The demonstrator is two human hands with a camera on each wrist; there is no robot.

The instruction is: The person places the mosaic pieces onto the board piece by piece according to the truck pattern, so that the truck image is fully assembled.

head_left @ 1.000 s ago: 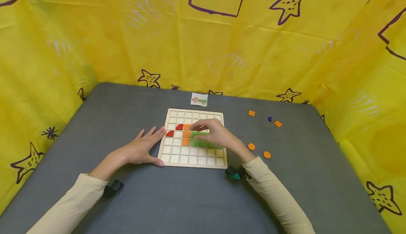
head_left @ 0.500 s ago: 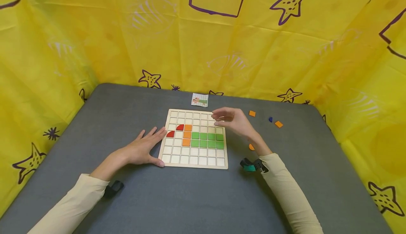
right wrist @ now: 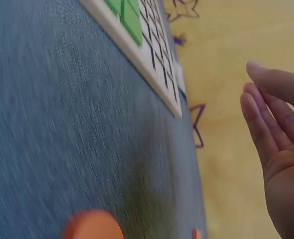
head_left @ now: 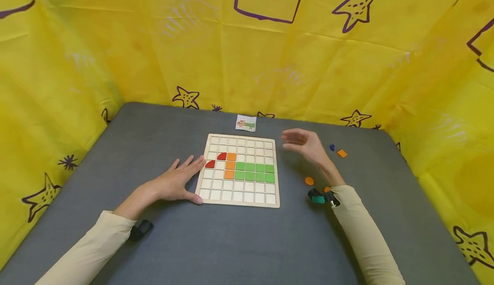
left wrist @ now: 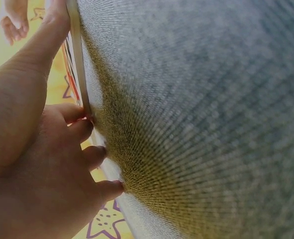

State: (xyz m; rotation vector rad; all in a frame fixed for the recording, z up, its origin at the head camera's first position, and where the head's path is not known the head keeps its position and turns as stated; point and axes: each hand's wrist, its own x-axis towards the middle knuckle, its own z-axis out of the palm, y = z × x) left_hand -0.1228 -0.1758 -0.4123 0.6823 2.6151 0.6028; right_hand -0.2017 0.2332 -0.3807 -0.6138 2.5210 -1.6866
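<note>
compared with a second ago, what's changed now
The right hand has moved rightward, from over the grid board to beyond its right edge. The left hand stays at the board's left edge; the red pieces look unmoved.

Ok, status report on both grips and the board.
Left grip touching grid board, left edge. Right grip empty, right of board. Coloured pieces set in it. No obstruction seen.

The left grip [left wrist: 45, 162] touches the pale board [left wrist: 78, 59] lying on the grey tabletop [left wrist: 201, 109].

2 cream sleeves [head_left: 88, 250], 2 black wrist devices [head_left: 141, 230], a teal patch [head_left: 318, 199] on the right.
</note>
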